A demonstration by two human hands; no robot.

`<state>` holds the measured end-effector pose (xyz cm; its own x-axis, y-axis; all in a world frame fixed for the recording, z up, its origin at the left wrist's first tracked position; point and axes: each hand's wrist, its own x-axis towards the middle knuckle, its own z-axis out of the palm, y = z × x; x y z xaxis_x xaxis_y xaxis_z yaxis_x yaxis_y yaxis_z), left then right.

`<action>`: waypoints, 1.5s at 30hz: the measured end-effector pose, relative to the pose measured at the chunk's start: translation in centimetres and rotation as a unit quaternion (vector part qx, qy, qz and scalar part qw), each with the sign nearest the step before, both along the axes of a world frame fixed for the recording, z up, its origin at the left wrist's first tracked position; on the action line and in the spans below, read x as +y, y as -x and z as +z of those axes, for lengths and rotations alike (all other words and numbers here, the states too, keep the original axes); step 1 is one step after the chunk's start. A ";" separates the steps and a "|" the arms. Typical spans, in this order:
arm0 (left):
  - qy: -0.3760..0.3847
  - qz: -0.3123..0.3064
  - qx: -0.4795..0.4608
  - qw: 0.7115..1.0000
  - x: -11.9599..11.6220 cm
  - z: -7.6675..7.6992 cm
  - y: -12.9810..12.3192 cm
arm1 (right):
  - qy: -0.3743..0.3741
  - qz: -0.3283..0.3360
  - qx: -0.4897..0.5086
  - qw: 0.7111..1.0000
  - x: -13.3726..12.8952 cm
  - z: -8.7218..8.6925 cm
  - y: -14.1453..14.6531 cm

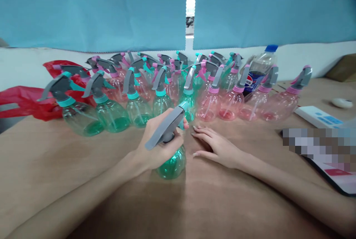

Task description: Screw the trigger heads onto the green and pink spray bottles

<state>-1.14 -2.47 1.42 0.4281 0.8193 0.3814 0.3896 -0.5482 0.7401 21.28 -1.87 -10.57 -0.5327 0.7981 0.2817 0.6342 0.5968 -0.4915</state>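
Observation:
My left hand is wrapped round the neck of a green spray bottle with a grey trigger head. The bottle stands upright on the wooden table, nearer to me than the others. On the tabletop to its right lies my right hand, fingers stretched out towards the bottle and holding nothing. Just beyond my hands is a front row of spray bottles: green ones such as the green bottle on the left, pink ones such as the pink bottle on the right.
More spray bottles stand in rows behind. A cola bottle with a blue cap is at the back right. Red plastic bags lie at the left. A white box, a phone-like device and a white mouse-shaped object are at the right.

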 end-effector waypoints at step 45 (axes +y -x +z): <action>0.014 0.038 -0.004 0.999 0.4 -2.0 -0.2 | 0.001 -0.003 -0.038 0.999 0.0 0.3 -0.1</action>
